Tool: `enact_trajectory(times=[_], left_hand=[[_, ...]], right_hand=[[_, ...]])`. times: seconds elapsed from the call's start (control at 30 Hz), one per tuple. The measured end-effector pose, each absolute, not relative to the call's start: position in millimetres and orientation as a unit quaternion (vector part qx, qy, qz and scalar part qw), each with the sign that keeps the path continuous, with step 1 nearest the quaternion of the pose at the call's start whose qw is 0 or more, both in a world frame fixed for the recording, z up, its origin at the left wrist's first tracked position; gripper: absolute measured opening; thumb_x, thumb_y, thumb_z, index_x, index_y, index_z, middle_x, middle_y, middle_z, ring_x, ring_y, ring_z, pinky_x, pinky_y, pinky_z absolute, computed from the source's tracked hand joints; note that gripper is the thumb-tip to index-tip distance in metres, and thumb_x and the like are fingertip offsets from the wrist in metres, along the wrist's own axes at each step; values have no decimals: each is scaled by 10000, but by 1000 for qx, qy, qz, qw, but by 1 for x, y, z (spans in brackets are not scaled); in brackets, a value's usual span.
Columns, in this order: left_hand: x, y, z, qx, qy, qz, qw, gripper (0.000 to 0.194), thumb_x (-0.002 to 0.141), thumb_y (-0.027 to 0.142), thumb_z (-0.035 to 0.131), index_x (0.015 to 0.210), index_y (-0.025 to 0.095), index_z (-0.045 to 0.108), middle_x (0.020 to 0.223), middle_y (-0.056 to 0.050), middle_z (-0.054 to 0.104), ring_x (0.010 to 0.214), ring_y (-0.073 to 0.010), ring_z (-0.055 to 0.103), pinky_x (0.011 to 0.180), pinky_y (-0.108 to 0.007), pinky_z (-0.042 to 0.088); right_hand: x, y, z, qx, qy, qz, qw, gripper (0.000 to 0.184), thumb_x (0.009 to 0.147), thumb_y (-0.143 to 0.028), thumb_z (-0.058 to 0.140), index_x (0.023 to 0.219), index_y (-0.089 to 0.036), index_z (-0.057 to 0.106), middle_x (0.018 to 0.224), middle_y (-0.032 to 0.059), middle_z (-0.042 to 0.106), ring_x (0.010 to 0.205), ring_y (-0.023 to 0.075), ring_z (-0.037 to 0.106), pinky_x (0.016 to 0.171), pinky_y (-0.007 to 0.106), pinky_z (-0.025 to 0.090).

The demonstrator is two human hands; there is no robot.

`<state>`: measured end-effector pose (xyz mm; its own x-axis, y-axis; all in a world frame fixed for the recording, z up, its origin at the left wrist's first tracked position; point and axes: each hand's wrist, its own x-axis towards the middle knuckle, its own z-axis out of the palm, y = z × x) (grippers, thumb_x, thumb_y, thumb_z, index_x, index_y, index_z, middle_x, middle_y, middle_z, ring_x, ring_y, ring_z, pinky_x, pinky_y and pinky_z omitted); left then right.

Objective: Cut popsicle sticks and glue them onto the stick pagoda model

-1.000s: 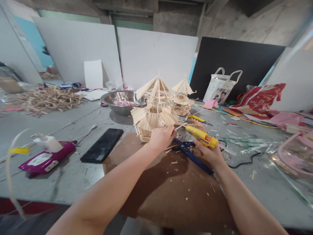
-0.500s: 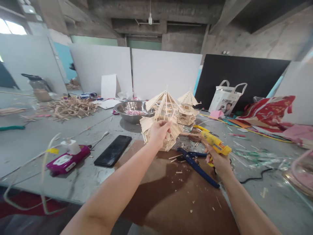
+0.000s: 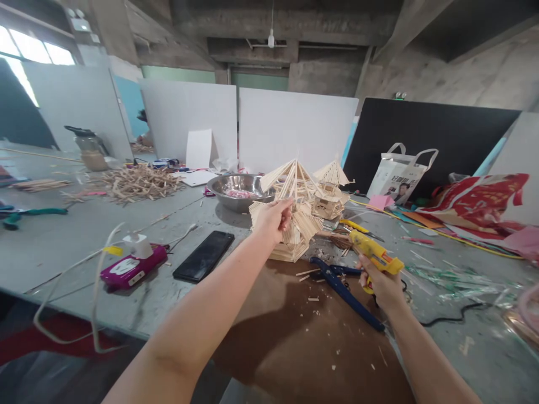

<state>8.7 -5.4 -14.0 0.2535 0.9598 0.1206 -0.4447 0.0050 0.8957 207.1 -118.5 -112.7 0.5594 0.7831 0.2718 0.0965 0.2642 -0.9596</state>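
Observation:
My left hand (image 3: 272, 220) is closed on the side of a wooden stick pagoda model (image 3: 295, 216), which tilts toward me above a brown board (image 3: 303, 336). My right hand (image 3: 381, 283) grips a yellow hot glue gun (image 3: 373, 251), nozzle pointing left toward the model's base. A second, smaller stick pagoda (image 3: 332, 188) stands just behind. Blue-handled pliers (image 3: 343, 283) lie on the board between my hands.
A black phone (image 3: 204, 256) and a magenta device with a white plug (image 3: 132, 264) lie to the left. A steel bowl (image 3: 240, 191) sits behind the model. A pile of wooden sticks (image 3: 141, 182) is at far left, with bags and paper scraps at right.
My left hand has lifted and tilted the pagoda model off the board. The glue gun hand has shifted slightly right, and the camera has risen.

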Motion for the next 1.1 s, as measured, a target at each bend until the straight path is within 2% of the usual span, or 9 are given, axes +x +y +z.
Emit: enact_trajectory(times=[0.43,0.83,1.1], left_hand=[[7,-1,-9,415,304,536,670,162,586,271,601,610,137,513,352,78,390,244,-10,265,282,-173,134],[8,-1,-10,424,304,556,647,151,589,271,591,584,138,521,334,63,406,235,-20,288,279,-179,135],[8,-1,-10,434,305,564,634,152,592,272,588,588,139,514,334,63,407,229,-21,281,280,-180,119]], right_hand=[[206,-119,-113,-551,-398,255,688,326,549,-419,632,658,-149,484,500,-25,520,270,47,383,265,175,281],[209,-118,-117,-551,-407,253,683,293,585,-407,613,649,-150,486,516,-23,531,272,46,392,266,172,288],[205,-118,-114,-552,-398,256,687,315,557,-420,628,640,-151,486,495,-27,530,265,45,383,263,173,288]])
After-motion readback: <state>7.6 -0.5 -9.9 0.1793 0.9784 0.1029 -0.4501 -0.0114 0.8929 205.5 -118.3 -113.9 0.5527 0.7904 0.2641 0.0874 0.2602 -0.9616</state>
